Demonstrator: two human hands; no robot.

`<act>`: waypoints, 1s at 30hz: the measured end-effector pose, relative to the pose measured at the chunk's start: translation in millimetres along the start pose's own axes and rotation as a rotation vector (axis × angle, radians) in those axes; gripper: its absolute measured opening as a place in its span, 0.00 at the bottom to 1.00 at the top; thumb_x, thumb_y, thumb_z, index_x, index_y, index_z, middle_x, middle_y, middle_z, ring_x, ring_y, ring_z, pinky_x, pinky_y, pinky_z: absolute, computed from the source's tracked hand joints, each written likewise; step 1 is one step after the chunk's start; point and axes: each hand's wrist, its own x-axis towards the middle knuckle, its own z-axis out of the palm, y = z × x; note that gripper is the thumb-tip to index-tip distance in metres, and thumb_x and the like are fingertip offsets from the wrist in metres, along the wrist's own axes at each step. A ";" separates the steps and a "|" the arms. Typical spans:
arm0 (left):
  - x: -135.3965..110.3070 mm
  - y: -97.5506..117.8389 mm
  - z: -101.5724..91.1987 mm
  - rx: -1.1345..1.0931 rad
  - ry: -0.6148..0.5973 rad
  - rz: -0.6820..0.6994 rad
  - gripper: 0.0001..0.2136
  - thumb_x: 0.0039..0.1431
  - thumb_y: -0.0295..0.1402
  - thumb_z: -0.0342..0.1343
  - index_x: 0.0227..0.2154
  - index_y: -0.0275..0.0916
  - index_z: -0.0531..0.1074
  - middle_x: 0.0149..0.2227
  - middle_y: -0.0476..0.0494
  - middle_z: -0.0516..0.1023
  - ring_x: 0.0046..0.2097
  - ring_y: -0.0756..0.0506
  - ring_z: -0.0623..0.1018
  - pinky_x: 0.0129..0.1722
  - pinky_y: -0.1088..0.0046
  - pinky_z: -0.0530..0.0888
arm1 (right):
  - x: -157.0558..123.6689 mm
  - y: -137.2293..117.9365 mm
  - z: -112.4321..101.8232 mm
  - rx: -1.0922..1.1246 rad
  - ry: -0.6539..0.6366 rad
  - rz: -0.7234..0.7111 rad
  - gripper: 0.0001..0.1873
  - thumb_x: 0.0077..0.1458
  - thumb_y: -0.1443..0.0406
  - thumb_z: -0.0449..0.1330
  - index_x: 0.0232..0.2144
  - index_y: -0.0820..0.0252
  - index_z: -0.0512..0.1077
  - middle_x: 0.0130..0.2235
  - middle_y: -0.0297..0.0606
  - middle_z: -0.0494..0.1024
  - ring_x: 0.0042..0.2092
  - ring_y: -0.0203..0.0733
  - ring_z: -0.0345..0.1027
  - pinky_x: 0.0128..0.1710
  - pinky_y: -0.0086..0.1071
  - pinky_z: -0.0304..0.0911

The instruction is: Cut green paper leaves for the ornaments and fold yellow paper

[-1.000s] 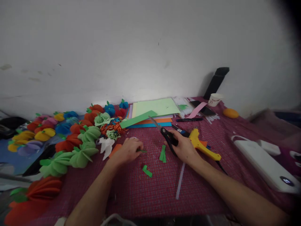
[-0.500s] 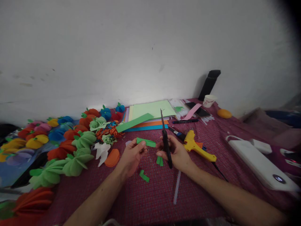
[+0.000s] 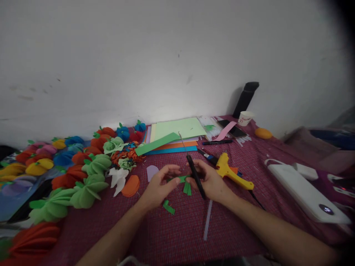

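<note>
My right hand (image 3: pixel 211 181) is closed round black-handled scissors (image 3: pixel 194 171), whose blades point up and away. My left hand (image 3: pixel 159 186) pinches a small green paper strip (image 3: pixel 179 179) that spans the gap to my right fingers, just above the red checked cloth (image 3: pixel 180 229). Two more green paper bits lie below: one (image 3: pixel 187 188) under the scissors, another (image 3: pixel 168 207) nearer me.
Paper pumpkins and flowers (image 3: pixel 83 166) fill the left side. Coloured paper sheets (image 3: pixel 177 131) lie at the back, a yellow glue gun (image 3: pixel 231 171) beside my right hand, a glue stick (image 3: pixel 206 221), a marker (image 3: pixel 217 142), a cup (image 3: pixel 245 118), a white power bank (image 3: pixel 305 192) at right.
My left hand lifted a green strip off the cloth and brought it to my right hand. The scissors swung upright, then tilted slightly left.
</note>
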 end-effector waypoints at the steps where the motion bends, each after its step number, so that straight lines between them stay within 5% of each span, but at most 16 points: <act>1: -0.8 0.7 -0.7 0.051 -0.062 0.014 0.12 0.52 0.34 0.55 0.40 0.39 0.70 0.40 0.43 0.74 0.42 0.45 0.71 0.43 0.69 0.66 | -0.3 1.3 0.2 -0.012 -0.029 -0.008 0.19 0.44 0.69 0.59 0.40 0.59 0.61 0.31 0.32 0.71 0.31 0.35 0.66 0.31 0.30 0.63; 6: -3.2 -4.3 1.4 0.168 -0.163 0.014 0.10 0.55 0.35 0.51 0.35 0.38 0.73 0.30 0.44 0.75 0.32 0.47 0.72 0.31 0.73 0.66 | -0.7 10.4 3.0 -0.071 -0.054 -0.010 0.18 0.44 0.69 0.59 0.40 0.59 0.61 0.31 0.33 0.71 0.32 0.36 0.67 0.33 0.31 0.63; 12: 6.5 -7.3 -5.9 0.039 -0.004 -0.064 0.13 0.53 0.38 0.52 0.20 0.36 0.72 0.19 0.48 0.71 0.24 0.51 0.67 0.25 0.76 0.62 | -4.2 -9.9 -1.5 0.128 -0.129 0.119 0.20 0.45 0.60 0.62 0.40 0.59 0.61 0.31 0.32 0.67 0.29 0.32 0.61 0.28 0.27 0.60; 20: 19.0 -2.5 -30.8 -0.587 0.242 -0.125 0.14 0.49 0.41 0.57 0.28 0.31 0.73 0.15 0.54 0.61 0.19 0.56 0.61 0.21 0.80 0.58 | -21.1 -25.1 -12.6 0.588 -0.555 0.384 0.26 0.52 0.47 0.49 0.45 0.60 0.61 0.31 0.39 0.68 0.30 0.36 0.62 0.29 0.31 0.60; 30: 19.2 -1.7 -38.4 -0.749 0.179 -0.098 0.14 0.52 0.40 0.56 0.32 0.31 0.71 0.15 0.58 0.54 0.18 0.57 0.57 0.19 0.80 0.57 | -22.9 -16.9 -10.8 0.698 -0.630 0.513 0.26 0.54 0.48 0.46 0.46 0.60 0.61 0.28 0.37 0.67 0.29 0.36 0.62 0.28 0.31 0.61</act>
